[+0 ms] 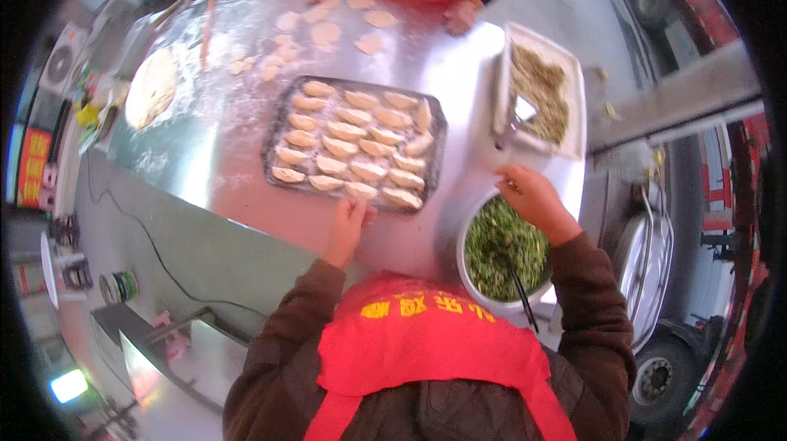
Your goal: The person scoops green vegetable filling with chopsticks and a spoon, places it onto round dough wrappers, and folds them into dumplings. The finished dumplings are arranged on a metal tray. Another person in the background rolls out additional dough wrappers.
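Note:
My left hand [350,227] is at the near edge of a dark baking tray [438,133]. Its fingertips meet the lower side of a folded dumpling [361,190]; whether they grip it is unclear. Several rows of dumplings lie on the floured tray, some turned lengthwise along its right side. My right hand [533,198] hovers over the far rim of a white bowl [462,256], fingers slightly apart, nothing visible in them. Chopped green filling [501,238] fills the bowl, with a dark-handled utensil [522,296] standing in it. Beyond this hand, a metal scoop [524,110] rests in a filling tub.
The white rectangular tub [578,103] holds brownish filling. Across the steel table [246,207], a co-worker's hands [464,14] are near flat dough wrappers [326,34]. Small dough pieces [270,66], a rolling pin [208,32] and a large dough slab [152,89] lie left on flour.

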### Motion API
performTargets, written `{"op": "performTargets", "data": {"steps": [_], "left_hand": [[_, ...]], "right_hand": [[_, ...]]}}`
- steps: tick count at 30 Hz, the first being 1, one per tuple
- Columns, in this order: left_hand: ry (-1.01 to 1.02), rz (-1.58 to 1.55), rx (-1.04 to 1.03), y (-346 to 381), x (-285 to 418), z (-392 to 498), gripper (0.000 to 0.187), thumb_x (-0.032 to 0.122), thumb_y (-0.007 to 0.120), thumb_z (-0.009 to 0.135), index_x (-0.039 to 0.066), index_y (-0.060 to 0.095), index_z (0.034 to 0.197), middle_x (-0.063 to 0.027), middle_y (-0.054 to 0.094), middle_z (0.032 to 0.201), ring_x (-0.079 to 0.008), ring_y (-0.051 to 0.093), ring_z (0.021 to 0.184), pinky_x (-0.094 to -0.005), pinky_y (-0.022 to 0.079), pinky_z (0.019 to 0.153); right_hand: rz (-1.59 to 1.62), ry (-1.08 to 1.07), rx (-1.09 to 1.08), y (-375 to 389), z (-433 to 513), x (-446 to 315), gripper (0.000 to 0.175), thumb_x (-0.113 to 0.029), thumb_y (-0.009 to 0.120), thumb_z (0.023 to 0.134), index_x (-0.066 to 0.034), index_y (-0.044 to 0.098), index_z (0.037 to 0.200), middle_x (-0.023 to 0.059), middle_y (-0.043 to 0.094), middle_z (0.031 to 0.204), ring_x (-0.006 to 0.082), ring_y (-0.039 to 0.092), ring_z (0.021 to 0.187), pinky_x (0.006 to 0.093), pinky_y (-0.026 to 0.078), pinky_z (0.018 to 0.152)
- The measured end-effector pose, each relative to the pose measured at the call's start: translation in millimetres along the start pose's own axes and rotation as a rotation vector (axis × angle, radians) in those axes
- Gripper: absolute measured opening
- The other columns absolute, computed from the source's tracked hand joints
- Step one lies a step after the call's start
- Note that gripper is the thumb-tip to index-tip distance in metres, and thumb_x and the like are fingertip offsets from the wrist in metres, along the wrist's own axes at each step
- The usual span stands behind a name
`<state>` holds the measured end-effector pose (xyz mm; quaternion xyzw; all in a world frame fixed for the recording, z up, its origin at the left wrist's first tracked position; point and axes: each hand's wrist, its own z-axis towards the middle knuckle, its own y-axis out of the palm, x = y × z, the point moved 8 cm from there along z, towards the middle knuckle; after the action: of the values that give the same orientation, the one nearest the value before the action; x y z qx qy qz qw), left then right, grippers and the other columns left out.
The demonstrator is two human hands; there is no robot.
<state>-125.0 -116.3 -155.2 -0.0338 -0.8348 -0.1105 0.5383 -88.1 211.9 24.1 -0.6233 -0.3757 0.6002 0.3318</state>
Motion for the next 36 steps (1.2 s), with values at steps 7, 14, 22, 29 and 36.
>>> {"op": "performTargets", "data": {"steps": [7,14,22,29,36], "left_hand": [[0.014,0.126,-0.248,76,-4,-25,0.019,0.021,0.052,0.097,0.003,0.053,0.103,-0.0059,0.064,0.089,-0.0118,0.06,0.079,-0.0263,0.05,0.071],[-0.027,0.207,-0.347,151,-31,-65,0.027,0.021,0.053,0.096,0.002,0.049,0.116,-0.0071,0.061,0.101,-0.0134,0.06,0.085,-0.028,0.051,0.072],[0.027,0.37,-0.323,169,-41,-76,0.036,0.02,0.054,0.096,0.001,0.045,0.125,-0.0072,0.06,0.108,-0.0133,0.059,0.088,-0.0277,0.051,0.072],[0.268,0.389,-0.121,125,45,16,0.019,0.019,0.055,0.093,0.0,0.057,0.095,-0.0061,0.064,0.08,-0.0136,0.06,0.07,-0.0284,0.048,0.065],[0.4,0.983,-0.016,159,96,143,0.033,0.033,0.056,0.087,0.0,0.059,0.091,-0.0201,0.065,0.088,-0.0378,0.061,0.086,-0.0449,0.047,0.075]], "right_hand": [[-0.232,0.216,-0.003,5,-228,51,0.024,-0.009,0.054,0.087,-0.0099,0.062,0.109,0.0118,0.062,0.095,0.0321,0.062,0.085,0.041,0.051,0.072],[-0.187,-0.004,0.17,35,-260,1,0.043,-0.016,0.07,0.077,-0.0115,0.059,0.118,0.0117,0.056,0.103,0.0291,0.056,0.094,0.038,0.047,0.078],[0.368,0.05,0.418,-4,-237,23,0.009,-0.01,0.06,0.087,-0.0021,0.063,0.085,0.0117,0.058,0.082,0.0297,0.057,0.079,0.0375,0.046,0.071],[0.549,0.142,0.481,10,-263,51,0.01,-0.003,0.056,0.088,0.0022,0.063,0.085,0.0111,0.059,0.087,0.0219,0.058,0.08,0.0317,0.046,0.072],[0.934,0.539,0.618,74,-281,78,0.017,-0.01,0.048,0.096,-0.0015,0.06,0.089,0.0031,0.056,0.088,0.0104,0.051,0.075,0.0246,0.043,0.068]]}}
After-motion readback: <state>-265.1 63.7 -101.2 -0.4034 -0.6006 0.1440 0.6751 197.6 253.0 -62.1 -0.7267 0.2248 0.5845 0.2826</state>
